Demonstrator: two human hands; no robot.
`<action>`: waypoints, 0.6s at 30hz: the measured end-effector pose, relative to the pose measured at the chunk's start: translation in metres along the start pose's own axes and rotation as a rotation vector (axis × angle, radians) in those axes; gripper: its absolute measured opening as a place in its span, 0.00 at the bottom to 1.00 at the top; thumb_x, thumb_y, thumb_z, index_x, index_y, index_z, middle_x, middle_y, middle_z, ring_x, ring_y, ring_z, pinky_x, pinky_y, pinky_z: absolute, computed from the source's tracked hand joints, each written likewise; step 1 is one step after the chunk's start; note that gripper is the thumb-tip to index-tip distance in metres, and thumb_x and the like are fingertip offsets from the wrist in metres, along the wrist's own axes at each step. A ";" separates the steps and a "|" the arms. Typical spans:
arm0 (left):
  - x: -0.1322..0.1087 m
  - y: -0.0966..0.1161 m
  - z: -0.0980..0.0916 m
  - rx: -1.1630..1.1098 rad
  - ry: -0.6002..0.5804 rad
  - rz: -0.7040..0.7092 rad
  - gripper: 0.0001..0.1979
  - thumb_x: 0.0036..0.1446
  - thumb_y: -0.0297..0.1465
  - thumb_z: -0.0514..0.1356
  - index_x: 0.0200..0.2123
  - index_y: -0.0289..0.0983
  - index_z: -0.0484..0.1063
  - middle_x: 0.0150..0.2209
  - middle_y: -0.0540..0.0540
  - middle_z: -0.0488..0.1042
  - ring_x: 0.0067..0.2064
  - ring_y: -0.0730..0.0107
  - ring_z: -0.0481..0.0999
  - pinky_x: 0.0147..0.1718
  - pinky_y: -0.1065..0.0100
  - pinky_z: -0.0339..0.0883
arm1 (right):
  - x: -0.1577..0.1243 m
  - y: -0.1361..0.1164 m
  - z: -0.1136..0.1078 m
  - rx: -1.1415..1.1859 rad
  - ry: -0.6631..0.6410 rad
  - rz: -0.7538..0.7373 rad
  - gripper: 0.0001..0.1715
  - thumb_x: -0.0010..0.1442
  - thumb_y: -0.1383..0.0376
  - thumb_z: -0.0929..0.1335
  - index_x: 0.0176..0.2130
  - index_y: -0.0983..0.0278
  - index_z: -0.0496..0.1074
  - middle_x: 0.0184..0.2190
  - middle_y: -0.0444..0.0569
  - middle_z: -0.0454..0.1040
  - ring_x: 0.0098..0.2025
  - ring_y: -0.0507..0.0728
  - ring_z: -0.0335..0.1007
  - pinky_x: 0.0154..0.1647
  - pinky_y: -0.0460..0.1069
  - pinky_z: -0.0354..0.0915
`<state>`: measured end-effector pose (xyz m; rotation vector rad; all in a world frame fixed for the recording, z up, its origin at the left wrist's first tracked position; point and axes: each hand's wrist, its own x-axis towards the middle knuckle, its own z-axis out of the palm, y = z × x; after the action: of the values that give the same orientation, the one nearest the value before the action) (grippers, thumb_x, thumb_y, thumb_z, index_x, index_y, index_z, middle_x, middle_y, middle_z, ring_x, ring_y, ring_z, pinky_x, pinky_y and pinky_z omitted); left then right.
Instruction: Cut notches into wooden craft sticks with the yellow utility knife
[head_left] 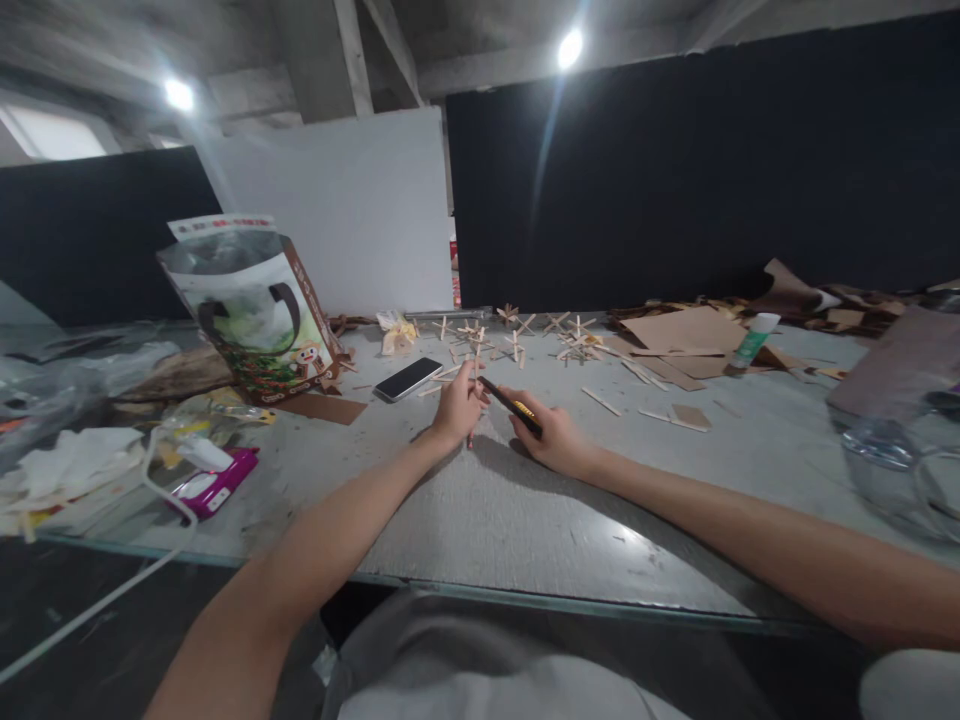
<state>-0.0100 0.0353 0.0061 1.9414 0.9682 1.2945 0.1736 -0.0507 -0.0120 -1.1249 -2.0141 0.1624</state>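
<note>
My left hand is closed around a thin wooden stick, which stands nearly upright above the table. Its top end sticks out over my fingers. In my right hand is a black utility knife with a yellow part. The knife's far end points at my left fingers, close to the stick; whether the blade touches it I cannot make out. Beyond both hands lie several small crossed-stick pieces. Left of my left hand rests a dark-screened phone.
A large printed bag stands at the left, near a purple device with a white cable. Cardboard pieces and a glue stick lie back right. A clear plastic container sits at the right. The table edge runs before me.
</note>
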 end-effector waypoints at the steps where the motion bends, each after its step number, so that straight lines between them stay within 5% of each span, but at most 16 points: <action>1: 0.000 0.000 0.000 0.000 0.001 -0.003 0.16 0.59 0.24 0.57 0.51 0.39 0.71 0.25 0.51 0.77 0.27 0.68 0.79 0.28 0.71 0.74 | 0.000 0.000 0.000 -0.002 -0.006 0.002 0.28 0.70 0.62 0.61 0.66 0.62 0.64 0.43 0.53 0.83 0.28 0.54 0.77 0.32 0.45 0.67; 11: -0.002 0.007 0.005 -0.081 0.017 -0.144 0.19 0.58 0.23 0.56 0.53 0.37 0.67 0.26 0.51 0.77 0.26 0.68 0.80 0.26 0.72 0.73 | 0.000 -0.002 -0.002 0.010 -0.021 0.005 0.29 0.70 0.61 0.61 0.67 0.63 0.64 0.36 0.52 0.83 0.22 0.52 0.71 0.28 0.44 0.63; 18: -0.004 0.003 0.001 0.031 -0.008 -0.059 0.15 0.56 0.23 0.58 0.47 0.39 0.72 0.25 0.52 0.77 0.26 0.70 0.79 0.26 0.73 0.71 | -0.001 -0.001 -0.003 0.002 -0.049 0.027 0.29 0.69 0.61 0.61 0.66 0.65 0.65 0.27 0.48 0.79 0.19 0.51 0.68 0.25 0.44 0.61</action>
<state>-0.0091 0.0300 0.0058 1.9256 1.0394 1.2442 0.1759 -0.0528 -0.0101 -1.1569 -2.0419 0.2073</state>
